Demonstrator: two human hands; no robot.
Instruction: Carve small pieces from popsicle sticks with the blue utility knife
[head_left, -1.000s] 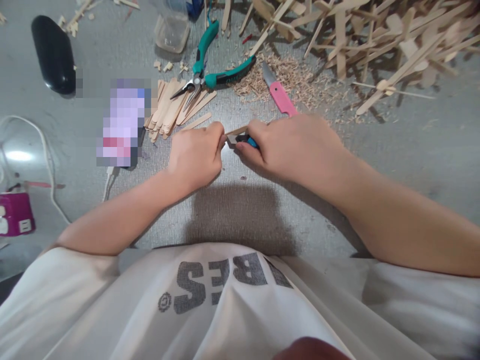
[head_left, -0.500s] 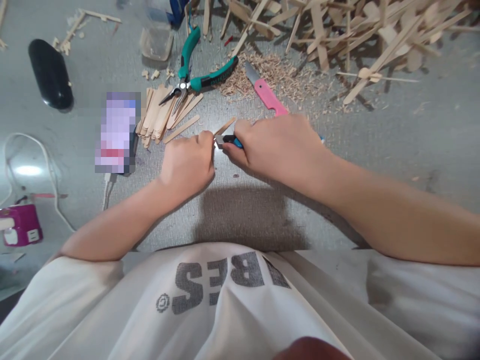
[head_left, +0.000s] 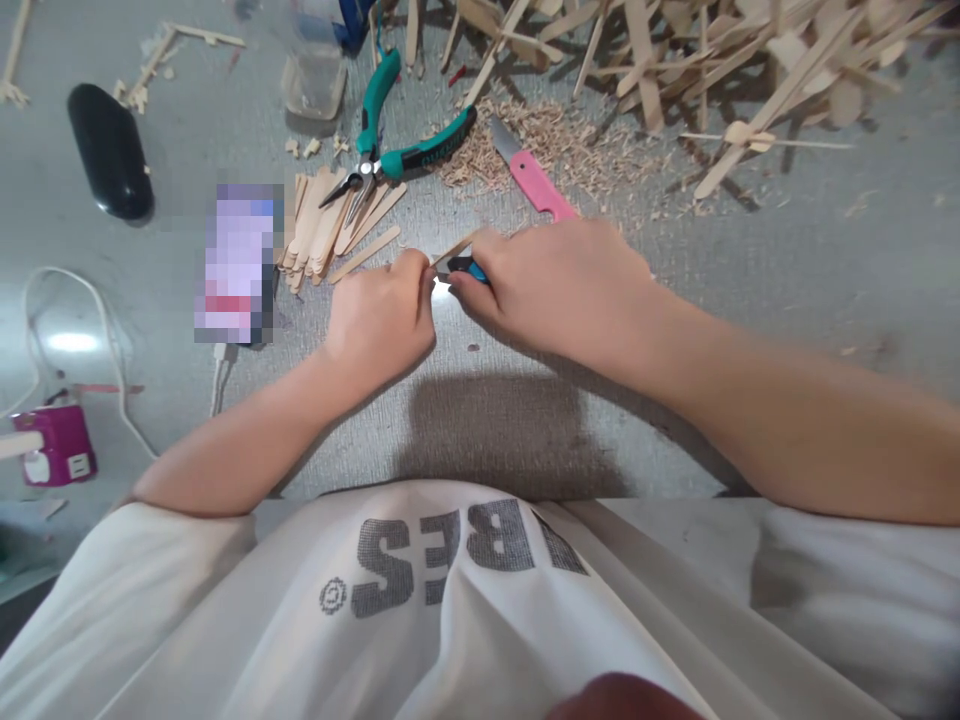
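My left hand (head_left: 384,308) is closed on a wooden craft stick (head_left: 454,248), whose free end sticks out toward the right. In my right hand (head_left: 551,275) is a utility knife (head_left: 474,268) with a blue and black handle. Its metal blade end lies against the stick, close to my left fingertips. Most of the knife's handle is hidden under my palm. Beyond my left hand lies a bunch of craft sticks (head_left: 313,228), with open teal-handled pliers (head_left: 366,168) resting across them. A pink folding saw or knife (head_left: 538,186) lies just past my right hand.
Wood shavings (head_left: 517,150) are heaped at the back middle. A large tangle of joined sticks (head_left: 720,70) fills the back right. A phone (head_left: 238,265) on a cable, a black oval case (head_left: 111,152), a purple plug adapter (head_left: 60,445) and a small clear container (head_left: 315,85) are on the left.
The knife's blade end and my right hand have shifted slightly along the stick and tilted. Both hands keep their hold. The whole view has moved a little.
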